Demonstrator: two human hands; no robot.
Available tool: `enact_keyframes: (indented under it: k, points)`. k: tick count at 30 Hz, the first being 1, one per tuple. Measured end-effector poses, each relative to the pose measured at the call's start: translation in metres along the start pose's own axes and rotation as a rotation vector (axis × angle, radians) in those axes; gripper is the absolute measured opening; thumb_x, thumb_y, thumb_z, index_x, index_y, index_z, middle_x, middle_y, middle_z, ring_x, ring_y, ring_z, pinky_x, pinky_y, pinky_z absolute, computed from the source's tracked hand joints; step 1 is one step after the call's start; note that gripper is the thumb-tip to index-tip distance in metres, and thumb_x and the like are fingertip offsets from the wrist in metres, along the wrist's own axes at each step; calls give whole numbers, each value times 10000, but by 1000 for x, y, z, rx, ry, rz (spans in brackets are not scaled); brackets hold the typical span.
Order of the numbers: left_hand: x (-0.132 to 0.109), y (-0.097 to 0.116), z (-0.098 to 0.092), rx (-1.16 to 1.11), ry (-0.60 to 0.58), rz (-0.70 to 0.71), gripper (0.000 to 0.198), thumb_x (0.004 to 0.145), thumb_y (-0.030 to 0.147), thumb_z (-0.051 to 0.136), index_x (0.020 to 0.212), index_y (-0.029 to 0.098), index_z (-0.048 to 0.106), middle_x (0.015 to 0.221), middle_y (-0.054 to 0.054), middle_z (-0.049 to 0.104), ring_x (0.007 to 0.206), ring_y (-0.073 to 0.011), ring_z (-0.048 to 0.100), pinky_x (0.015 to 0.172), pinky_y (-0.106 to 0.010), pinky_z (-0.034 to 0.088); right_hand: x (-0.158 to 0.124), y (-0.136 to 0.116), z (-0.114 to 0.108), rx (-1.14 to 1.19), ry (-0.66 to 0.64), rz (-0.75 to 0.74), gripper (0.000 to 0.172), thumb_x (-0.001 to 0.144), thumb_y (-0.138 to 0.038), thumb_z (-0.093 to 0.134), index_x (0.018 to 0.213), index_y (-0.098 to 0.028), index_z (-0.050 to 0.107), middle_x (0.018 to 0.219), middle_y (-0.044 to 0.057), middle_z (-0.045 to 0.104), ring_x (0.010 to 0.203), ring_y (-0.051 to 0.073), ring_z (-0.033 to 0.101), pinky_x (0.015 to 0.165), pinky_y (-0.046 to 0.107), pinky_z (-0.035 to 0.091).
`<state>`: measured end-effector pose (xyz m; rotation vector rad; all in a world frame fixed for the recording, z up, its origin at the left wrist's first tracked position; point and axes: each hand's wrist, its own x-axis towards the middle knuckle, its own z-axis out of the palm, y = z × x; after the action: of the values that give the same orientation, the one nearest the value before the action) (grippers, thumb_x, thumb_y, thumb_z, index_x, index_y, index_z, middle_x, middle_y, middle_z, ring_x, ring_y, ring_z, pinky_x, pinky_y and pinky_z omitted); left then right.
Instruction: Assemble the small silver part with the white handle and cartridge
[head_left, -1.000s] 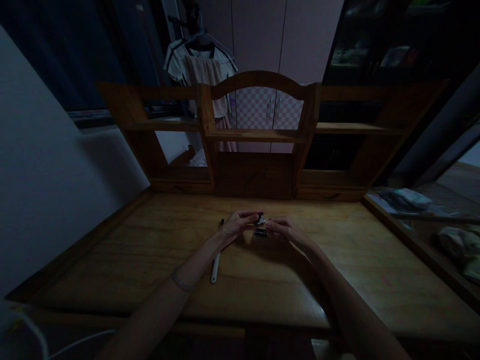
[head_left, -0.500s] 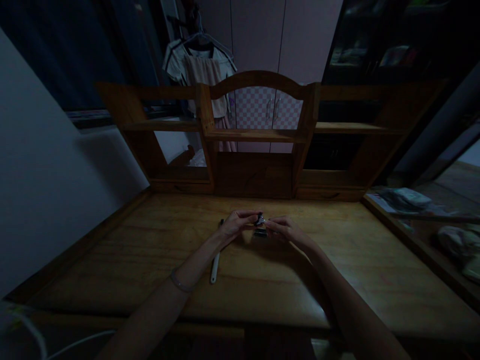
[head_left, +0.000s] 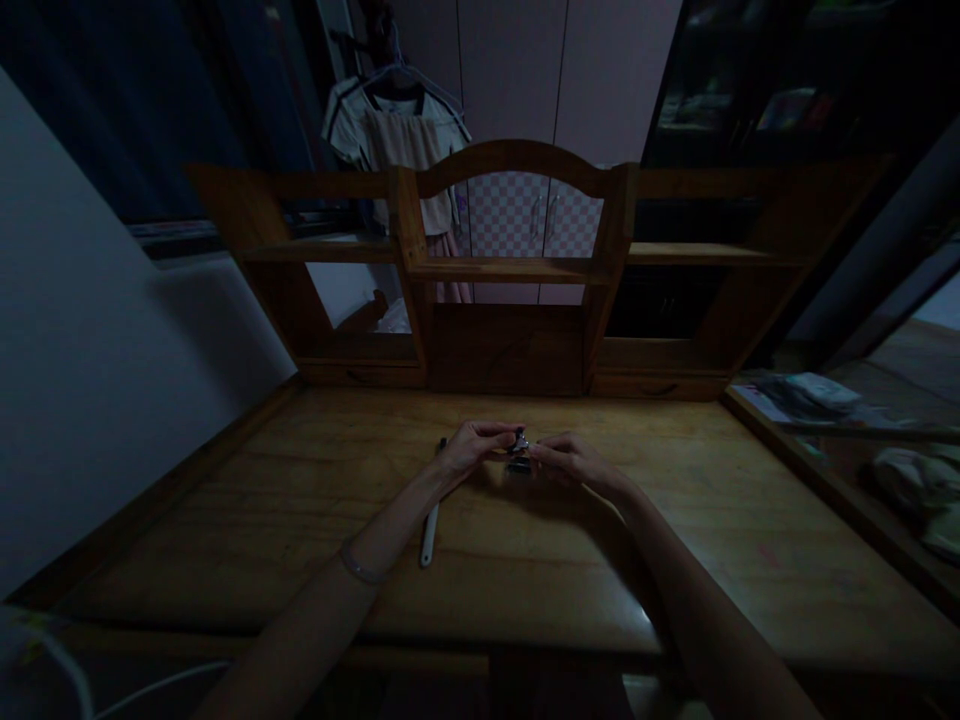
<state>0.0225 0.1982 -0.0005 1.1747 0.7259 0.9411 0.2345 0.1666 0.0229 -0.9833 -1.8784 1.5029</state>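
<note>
My left hand (head_left: 471, 446) is closed in a pinch on a small dark-and-silver piece (head_left: 520, 440), held just above the desk. From the other side my right hand (head_left: 568, 456) has its fingertips together at the right end of that piece. The piece is too small and dim to name. Just below it shows a small dark, flat, shiny item (head_left: 519, 466), apparently lying on the wood. A slim white handle (head_left: 429, 535) with a dark far end lies left of my left hand, partly hidden behind my wrist.
The wooden desk (head_left: 337, 560) carries a shelf unit (head_left: 510, 268) with drawers along its back. A white wall (head_left: 97, 330) bounds the left side. Bags and papers (head_left: 821, 393) lie beyond the right edge. A white cable (head_left: 161, 682) runs at the lower left.
Both hands keep nearly the same place and hold. The small piece has tilted slightly between the fingers, and the view has shifted a little.
</note>
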Motion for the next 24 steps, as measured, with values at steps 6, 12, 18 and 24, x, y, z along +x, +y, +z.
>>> enact_keyframes:
  k: [6,12,18,24]
  points:
    - [-2,2,1,28,-9,-6,444,654,334,750,1041,133,670,934,-112,684,794,-186,625,695,-289,493,0,2,-1,-4,-62,15,498,856,-562,457,855,-104,651,480,-53,330,406,57,278,401,201,210]
    - [-3,5,1,53,-5,-19,460,630,336,764,1026,120,673,918,-106,685,790,-184,628,726,-304,493,-1,2,0,-52,-53,-20,491,862,-552,454,906,-107,658,485,-52,365,391,53,302,376,186,219]
    - [-1,4,0,95,22,-35,444,612,330,777,994,122,687,930,-104,687,788,-174,630,735,-289,495,0,2,1,-92,-32,14,497,866,-558,441,948,-123,667,509,-48,362,394,50,298,368,182,217]
    - [0,2,3,107,30,-21,456,669,357,740,1057,131,661,1034,-116,662,859,-176,621,758,-262,480,5,7,0,-102,19,32,558,874,-588,387,926,-104,660,489,-49,347,381,54,287,344,181,201]
